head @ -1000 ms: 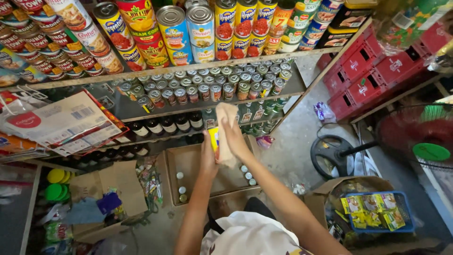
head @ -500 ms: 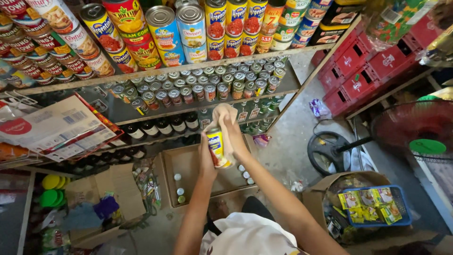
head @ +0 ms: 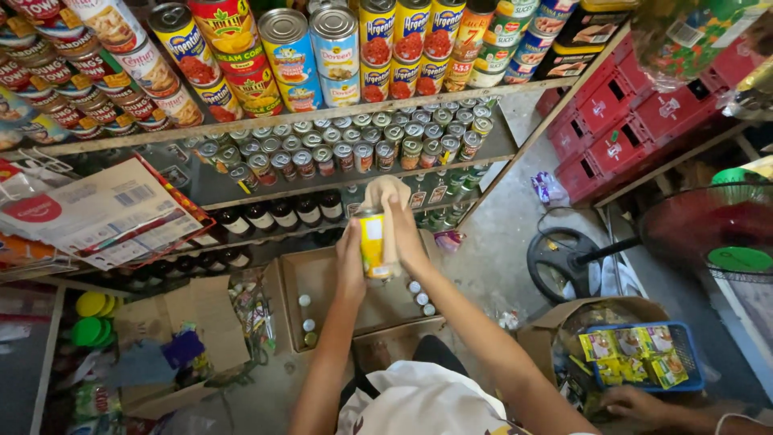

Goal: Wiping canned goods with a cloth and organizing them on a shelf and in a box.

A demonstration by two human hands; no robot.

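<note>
Shop shelving (head: 483, 157) of dull grey metal fills the top of the view, w/ a rough concrete floor below. Person's left hand (head: 351, 266) is wrapped round a yellow tin can (head: 373, 242), a smooth cylinder w/ a printed label, held upright just below the middle shelf edge. Right hand (head: 409, 242) presses a beige cloth (head: 385, 193) over the can's top and side; cloth looks soft and bunched, fingers closed on it, touching the can.

On the shelving's top tier: big glossy cans (head: 322, 48), round lids shiny, labels red, blue, yellow. Middle tier: rows of small tins (head: 354, 145) w/ ribbed silver tops. Bottom tier: dark glass bottles (head: 274, 213) w/ black caps.

Below the shelving, an open cardboard box (head: 322, 282), matte brown, w/ a few small bottles inside. Right of the shelving: red plastic crates (head: 612, 113), ridged, and a blue plastic basket (head: 684, 354) holding yellow sachets. Another person's hand (head: 636, 401) rests near that basket.
</note>
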